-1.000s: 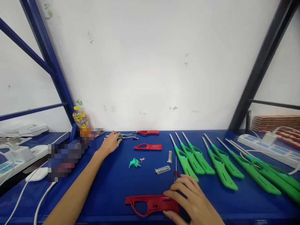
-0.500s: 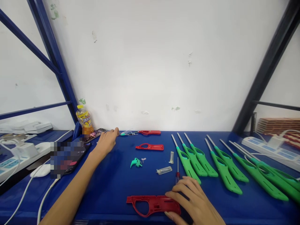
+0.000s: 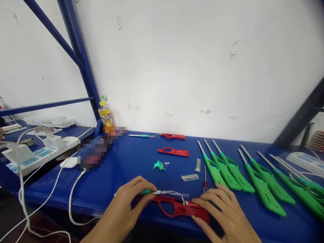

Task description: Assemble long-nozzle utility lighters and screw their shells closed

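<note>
Red shell: As its wide end lay between a thumb and fingertips, the red shell (image 3: 187, 210) rested near the table's front edge, hollow side up, apparently so that its inner channels could be reached.
Wired rod: White wires (image 3: 173, 192) ran slackly from the green-collared rod (image 3: 146, 191) to a small connector (image 3: 185, 203) over the shell, likely leaving the rod room to be angled.
Blue table: A screwdriver (image 3: 205, 186), two clear tubes (image 3: 190, 177) and a green trigger (image 3: 159, 165) sat beyond the shell, seemingly set out within easy reach, with green lighters (image 3: 264, 192) grouped on the right.
Left hand: The person's left hand (image 3: 126, 202) pinched the rod between thumb and forefinger, wrist low, knuckles raised.
Right hand: The right hand (image 3: 224, 211) arched over the shell's wide end, fingers slightly spread, thumb at the near edge, seemingly to steady it.
</note>
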Demonstrator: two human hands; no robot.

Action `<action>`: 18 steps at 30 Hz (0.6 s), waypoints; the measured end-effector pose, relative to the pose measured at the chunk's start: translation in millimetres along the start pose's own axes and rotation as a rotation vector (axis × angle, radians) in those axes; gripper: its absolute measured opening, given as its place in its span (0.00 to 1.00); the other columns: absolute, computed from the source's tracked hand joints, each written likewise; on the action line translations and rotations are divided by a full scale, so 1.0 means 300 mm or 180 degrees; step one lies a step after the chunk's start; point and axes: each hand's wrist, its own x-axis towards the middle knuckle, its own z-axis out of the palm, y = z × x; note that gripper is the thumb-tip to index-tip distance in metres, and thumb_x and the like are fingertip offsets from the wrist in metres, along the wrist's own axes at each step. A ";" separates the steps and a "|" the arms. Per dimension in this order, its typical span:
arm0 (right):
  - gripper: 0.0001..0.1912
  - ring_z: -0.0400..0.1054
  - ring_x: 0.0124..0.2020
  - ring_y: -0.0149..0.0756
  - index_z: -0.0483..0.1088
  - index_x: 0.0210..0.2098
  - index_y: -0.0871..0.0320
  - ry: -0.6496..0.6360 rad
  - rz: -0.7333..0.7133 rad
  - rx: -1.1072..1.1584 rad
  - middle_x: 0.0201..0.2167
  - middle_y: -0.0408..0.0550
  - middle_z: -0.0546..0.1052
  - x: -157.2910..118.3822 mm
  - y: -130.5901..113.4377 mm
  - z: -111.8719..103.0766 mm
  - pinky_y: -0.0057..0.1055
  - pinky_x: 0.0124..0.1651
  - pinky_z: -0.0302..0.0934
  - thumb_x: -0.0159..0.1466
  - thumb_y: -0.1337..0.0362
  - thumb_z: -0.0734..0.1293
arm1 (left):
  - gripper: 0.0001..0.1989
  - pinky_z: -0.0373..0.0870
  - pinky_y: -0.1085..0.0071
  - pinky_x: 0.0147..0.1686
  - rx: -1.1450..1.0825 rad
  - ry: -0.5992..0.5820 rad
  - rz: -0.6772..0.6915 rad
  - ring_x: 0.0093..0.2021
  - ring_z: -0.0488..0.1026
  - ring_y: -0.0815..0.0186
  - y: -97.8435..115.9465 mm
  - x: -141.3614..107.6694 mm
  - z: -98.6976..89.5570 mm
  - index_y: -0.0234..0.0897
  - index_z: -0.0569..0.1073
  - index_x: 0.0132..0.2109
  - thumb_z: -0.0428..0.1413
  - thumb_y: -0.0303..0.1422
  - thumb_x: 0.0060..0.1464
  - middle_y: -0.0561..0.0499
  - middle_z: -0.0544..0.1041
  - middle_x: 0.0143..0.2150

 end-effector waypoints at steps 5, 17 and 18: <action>0.13 0.76 0.42 0.42 0.75 0.51 0.50 -0.0062 0.0054 0.0049 0.40 0.41 0.82 -0.005 0.002 0.001 0.45 0.63 0.54 0.69 0.54 0.72 | 0.09 0.72 0.69 0.51 -0.0101 0.0067 -0.0050 0.48 0.77 0.64 -0.048 0.002 0.059 0.50 0.80 0.47 0.54 0.36 0.72 0.54 0.79 0.48; 0.13 0.76 0.42 0.42 0.76 0.50 0.50 -0.0038 0.0117 0.0093 0.40 0.41 0.82 -0.019 0.010 0.007 0.44 0.62 0.54 0.70 0.52 0.71 | 0.12 0.72 0.66 0.51 0.0134 0.0112 0.0169 0.49 0.76 0.63 -0.068 -0.009 0.050 0.52 0.78 0.52 0.51 0.33 0.74 0.55 0.80 0.48; 0.13 0.76 0.42 0.42 0.76 0.50 0.50 -0.0047 0.0128 0.0104 0.40 0.41 0.82 -0.022 0.010 0.008 0.44 0.62 0.54 0.70 0.52 0.71 | 0.12 0.71 0.65 0.53 0.0191 0.0073 0.0173 0.50 0.75 0.63 -0.068 -0.009 0.049 0.52 0.78 0.52 0.51 0.33 0.74 0.55 0.80 0.48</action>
